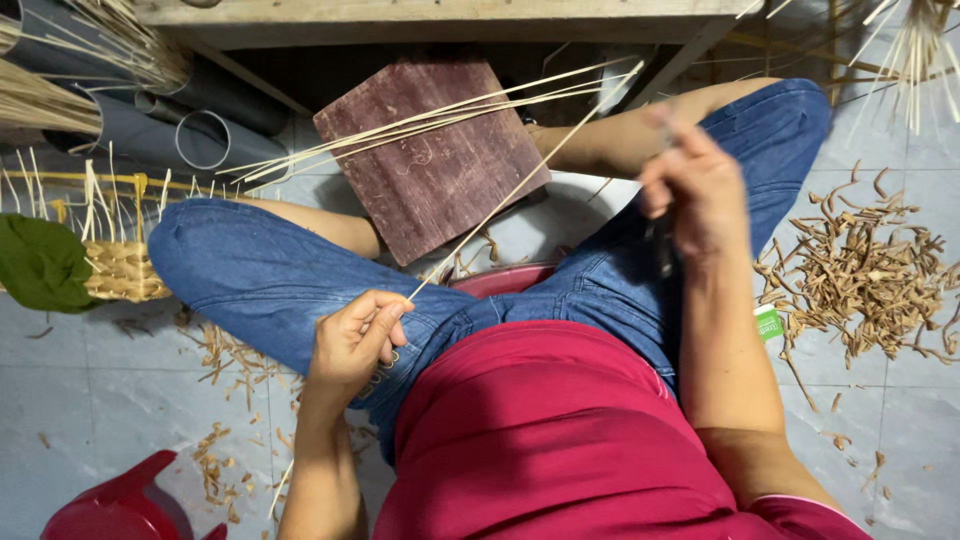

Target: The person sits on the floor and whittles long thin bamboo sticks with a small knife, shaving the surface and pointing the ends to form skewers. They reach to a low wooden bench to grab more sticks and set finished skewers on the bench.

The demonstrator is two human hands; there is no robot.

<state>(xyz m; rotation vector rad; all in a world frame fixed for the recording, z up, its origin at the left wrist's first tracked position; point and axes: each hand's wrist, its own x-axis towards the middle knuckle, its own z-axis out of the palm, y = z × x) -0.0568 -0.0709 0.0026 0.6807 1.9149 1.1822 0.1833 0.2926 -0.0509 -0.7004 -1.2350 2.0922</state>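
1. Hands were busy over a lap in blue jeans [270, 280] and a red shirt [560, 440].
2. The left hand [352, 340] rested on the left thigh. Its fingers were curled nearly closed, and the thumb and fingertips pinched the near end of a long thin cane strip [510, 195].
3. That strip ran up and to the right from the left hand, across the gap between the knees, and past the corner of a dark brown wooden board [440, 165].
4. The right hand [690, 185] was raised over the right thigh and looked blurry. Its fingers were closed around something thin and dark, but I could not tell what it was.
5. More pale strips [400, 128] lay in a loose bunch across the top of the board, fanning out to the left.
6. The board sat on the floor between the knees, under a wooden bench [440, 15].
7. Grey plastic pipes [200, 140] lay at the upper left, with bundles of straw-coloured sticks near them.
8. A half-made woven basket [125, 270] with upright spokes sat just beside the left knee, next to a green leaf [40, 265].
9. A pile of brown shavings [860, 270] lay on the grey tiles to the right, and smaller bits lay below the left leg.
10. A red plastic stool [120, 505] showed at the bottom left corner.
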